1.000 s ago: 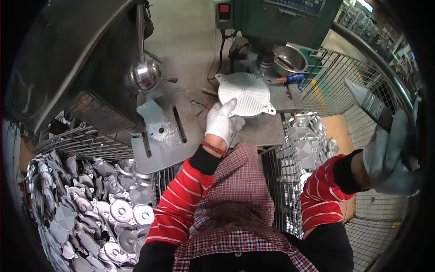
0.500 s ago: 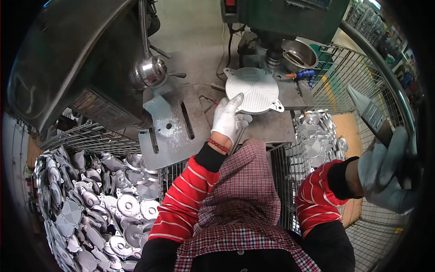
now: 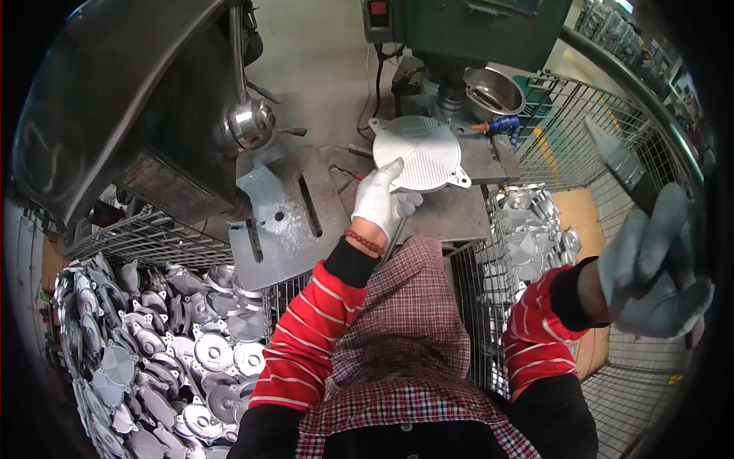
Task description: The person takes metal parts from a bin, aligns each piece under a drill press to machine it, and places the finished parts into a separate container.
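A round, ribbed metal cover [image 3: 422, 157] with small holed lugs lies on the machine's work table [image 3: 443, 222], beneath the drill press spindle [image 3: 451, 98]. My left hand [image 3: 380, 197], in a white glove, pinches its near left edge, thumb on top and the other fingers curled at the rim. Off to the right, my gloved right hand [image 3: 650, 268] is closed around the dark handle of a flat brush [image 3: 618, 159], whose pale end points up and left. Part of that hand's grip is lost in the dark edge of the view.
At left, a second machine with a lever hub [image 3: 251, 124] stands over a slotted plate [image 3: 287, 218]. Wire baskets of metal covers [image 3: 214, 352] are at lower left and right [image 3: 527, 229]. A blue coolant nozzle [image 3: 501, 125] and a metal bowl [image 3: 495, 92] sit behind the cover.
My right hand has risen slightly and shifted left, with the brush turned a little. The view has shifted slightly; my left hand stays on the cover.
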The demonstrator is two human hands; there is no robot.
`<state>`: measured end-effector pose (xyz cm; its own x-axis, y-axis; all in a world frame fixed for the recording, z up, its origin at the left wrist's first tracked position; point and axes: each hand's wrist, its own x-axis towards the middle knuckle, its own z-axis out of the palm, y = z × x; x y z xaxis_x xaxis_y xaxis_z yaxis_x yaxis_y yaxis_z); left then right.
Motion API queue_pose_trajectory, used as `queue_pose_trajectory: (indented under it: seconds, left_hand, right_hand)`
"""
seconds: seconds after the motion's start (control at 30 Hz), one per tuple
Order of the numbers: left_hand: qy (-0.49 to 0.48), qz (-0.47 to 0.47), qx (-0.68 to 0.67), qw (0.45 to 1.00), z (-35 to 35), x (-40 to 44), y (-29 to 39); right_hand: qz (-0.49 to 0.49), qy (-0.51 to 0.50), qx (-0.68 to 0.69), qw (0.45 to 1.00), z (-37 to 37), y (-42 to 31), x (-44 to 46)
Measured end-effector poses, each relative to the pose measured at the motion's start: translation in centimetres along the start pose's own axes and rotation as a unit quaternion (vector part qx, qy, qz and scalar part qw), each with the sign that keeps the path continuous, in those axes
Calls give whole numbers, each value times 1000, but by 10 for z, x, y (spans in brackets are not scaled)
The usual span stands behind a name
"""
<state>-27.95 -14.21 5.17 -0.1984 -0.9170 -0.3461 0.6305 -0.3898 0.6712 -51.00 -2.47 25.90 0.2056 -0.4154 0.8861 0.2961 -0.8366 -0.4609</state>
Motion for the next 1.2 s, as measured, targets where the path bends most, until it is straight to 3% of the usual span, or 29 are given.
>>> queue_pose_trajectory:
  seconds: [0.03,0.07,0.17,0.23,0.33,0.37,0.43,0.5,0.57,0.63,0.7,0.73,0.77,0.83,0.9,0.97,1.0,1.03,1.1,1.13,1.17,1.2]
  left_hand:
    - [3,-6,-1,1000,-1,-1,-1]
    - [18,2,3,1000,0,-1,-2]
    - [36,11,17,999,3,0,-1]
    - [4,13,8,1000,1,-2,2]
    - [3,10,18,1000,1,-4,4]
    - [12,2,22,1000,3,-5,5]
    - [8,0,33,999,0,-3,6]
    - [-9,0,44,999,3,-6,7]
    - [29,5,58,998,7,-11,7]
    - [6,-3,66,998,-5,-19,4]
    - [-48,-23,28,998,-22,-43,-1]
    - [-5,-56,-12,998,-2,-72,-1]
    - [-23,-38,39,998,-15,-82,-9]
    - [-36,-9,77,996,-19,-93,-37]
    - [-89,-69,133,985,-14,-70,-77]
    - [-146,-114,162,969,72,-91,-138]
    - [-180,-172,220,943,83,-85,-153]
    - [-208,-232,279,909,87,-79,-170]
    - [-234,-81,552,796,96,-77,-221]
    - [-243,-17,571,784,92,-80,-238]
    - [-212,-14,561,800,92,-86,-245]
    - [-204,-50,558,803,87,-86,-244]
  right_hand:
    - [0,30,-10,1000,1,-1,7]
    - [6,-75,-1,997,-10,-5,34]
    - [-73,3,166,983,16,12,37]
    - [18,164,79,983,-11,51,4]
    - [163,362,6,918,-21,129,-45]
    - [237,409,66,879,-7,150,-52]
    - [215,462,160,846,-8,184,-55]
    - [153,463,113,866,-6,218,-55]
    - [211,475,213,827,6,220,-65]
    - [254,443,257,820,-2,193,-74]
    - [224,419,40,879,-26,147,-96]
    - [172,378,-210,885,-40,127,-122]
    - [134,308,-446,830,-55,108,-148]
    - [356,218,-449,790,-33,58,-192]
    - [556,237,-170,778,0,21,-228]
    - [511,426,89,742,11,14,-274]
    - [514,505,70,689,2,3,-290]
    - [487,513,97,700,-17,-13,-312]
    - [560,536,23,632,-66,-51,-361]
    - [527,579,-84,616,-79,-78,-381]
    - [559,373,-457,583,-105,-99,-430]
    - [652,386,-481,441,-112,-126,-451]
